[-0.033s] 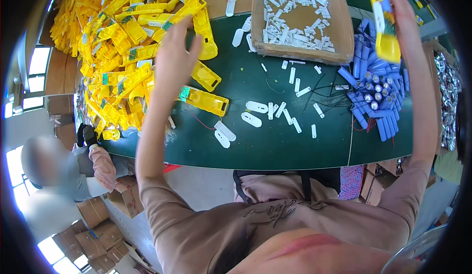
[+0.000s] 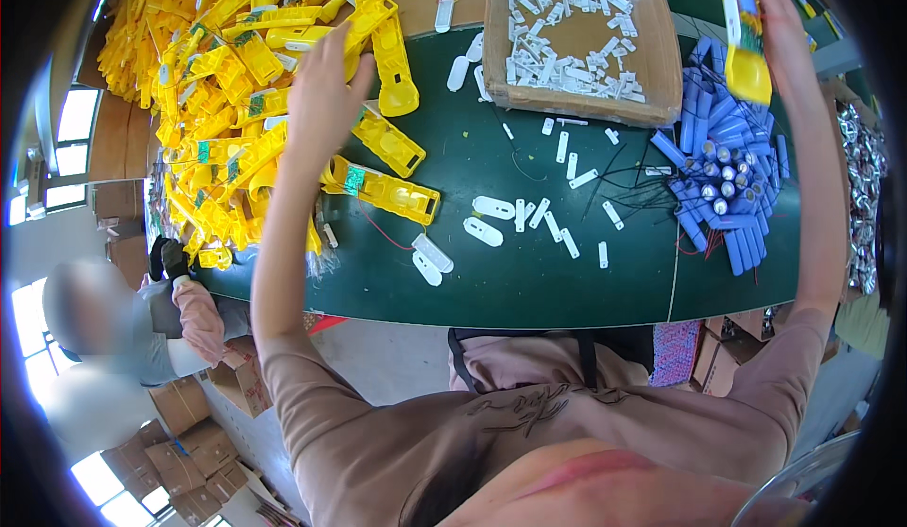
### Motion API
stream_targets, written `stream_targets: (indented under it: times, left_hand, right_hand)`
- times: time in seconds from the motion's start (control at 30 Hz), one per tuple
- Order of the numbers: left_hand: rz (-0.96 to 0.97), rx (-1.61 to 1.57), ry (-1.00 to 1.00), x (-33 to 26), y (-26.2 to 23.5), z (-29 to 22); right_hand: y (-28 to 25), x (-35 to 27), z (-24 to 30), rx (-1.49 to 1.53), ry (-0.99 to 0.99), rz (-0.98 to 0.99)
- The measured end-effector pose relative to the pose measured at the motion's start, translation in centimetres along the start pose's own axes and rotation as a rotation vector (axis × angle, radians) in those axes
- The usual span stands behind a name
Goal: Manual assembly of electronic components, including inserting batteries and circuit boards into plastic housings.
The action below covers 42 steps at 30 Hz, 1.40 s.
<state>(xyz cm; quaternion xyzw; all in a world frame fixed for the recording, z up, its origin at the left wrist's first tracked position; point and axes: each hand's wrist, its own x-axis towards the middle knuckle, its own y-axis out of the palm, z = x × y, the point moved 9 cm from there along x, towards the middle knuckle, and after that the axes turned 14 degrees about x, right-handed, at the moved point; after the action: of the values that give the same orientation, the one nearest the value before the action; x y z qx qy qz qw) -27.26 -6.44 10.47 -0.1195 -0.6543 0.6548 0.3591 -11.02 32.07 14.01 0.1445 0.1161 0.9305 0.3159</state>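
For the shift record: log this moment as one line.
left hand: open over yellow shells | right hand: holds yellow part above blue cells | green table

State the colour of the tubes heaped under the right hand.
Blue tubes, clearest in the head view.

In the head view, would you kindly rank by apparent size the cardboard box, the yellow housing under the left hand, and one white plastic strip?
1. Cardboard box, largest.
2. Yellow housing under the left hand.
3. White plastic strip, smallest.

One cardboard box (image 2: 661,73), two raised hands and perhaps two dozen blue cells (image 2: 727,163) are shown; yellow housings (image 2: 236,102) are uncountable.
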Motion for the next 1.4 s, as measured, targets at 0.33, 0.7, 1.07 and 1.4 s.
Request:
stream_targets:
  times: [0.33,0.7,1.07,1.4]
  left_hand:
    - [0.160,0.312,0.057,5.9,6.2,6.0]
    - [0.117,0.387,-0.105,4.5,3.0,6.2]
    - [-0.322,-0.446,-0.262,-0.1,-8.4,-1.0]
    - [-0.333,-1.300,-0.251,-4.6,-8.4,-13.5]
  right_hand:
    - [-27.4,19.2,-12.6,-0.290,0.189,-0.131]
    - [-32.6,23.3,-14.6,-1.121,-0.061,-0.108]
    - [-1.7,-3.1,2.3,-0.616,-0.160,0.482]
    - [15.1,-19.8,-3.2,-0.030,0.059,0.918]
